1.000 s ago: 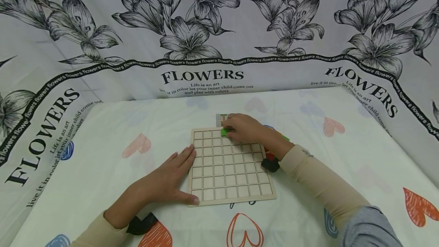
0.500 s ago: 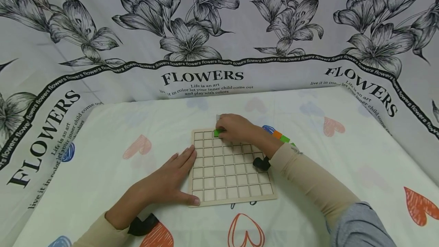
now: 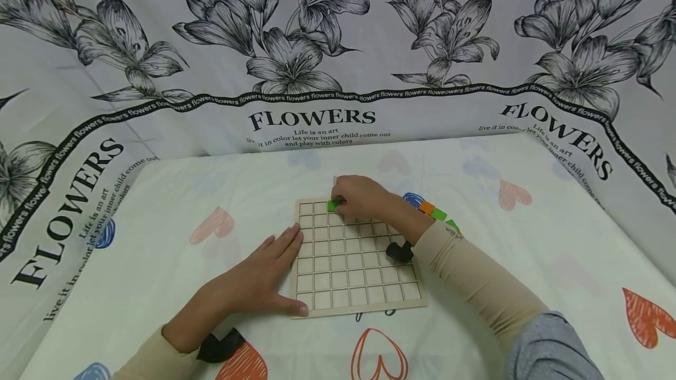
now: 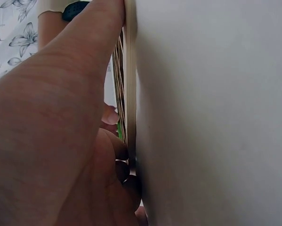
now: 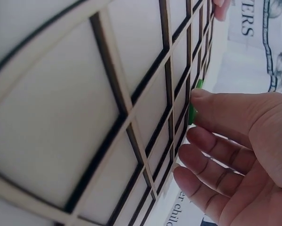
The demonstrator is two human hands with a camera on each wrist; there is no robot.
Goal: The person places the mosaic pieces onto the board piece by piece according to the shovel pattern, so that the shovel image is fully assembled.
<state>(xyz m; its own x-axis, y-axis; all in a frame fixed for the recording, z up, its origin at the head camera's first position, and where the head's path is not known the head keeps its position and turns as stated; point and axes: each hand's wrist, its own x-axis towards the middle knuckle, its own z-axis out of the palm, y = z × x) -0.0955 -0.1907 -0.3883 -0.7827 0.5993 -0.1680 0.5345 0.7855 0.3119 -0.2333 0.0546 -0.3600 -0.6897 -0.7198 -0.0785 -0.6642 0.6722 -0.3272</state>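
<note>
A pale wooden grid board (image 3: pixel 338 281) lies flat on the cloth, divided into square cells. Along its left edge rests my left hand (image 3: pixel 259 277), fingers straight against the side and thumb on the near left corner. At the far edge, my right hand (image 3: pixel 364 197) pinches a green square tile (image 3: pixel 331 206) over the top row of cells. In the right wrist view, the thumb presses the green tile (image 5: pixel 192 113) against the grid, and the other fingers curve loosely below. The left wrist view shows the board's side edge (image 4: pixel 130 94) beside the left palm.
Orange and green tiles (image 3: pixel 438 214) lie in a slanting row right of the board, partly under the right forearm. A small card (image 3: pixel 335 179) behind the board is mostly hidden by the right hand. A black wrist device (image 3: pixel 399 252) hangs over the board's right side.
My right hand has moved left along the top row with the green tile, uncovering more of the tiles at the right. My left hand stays in place.
</note>
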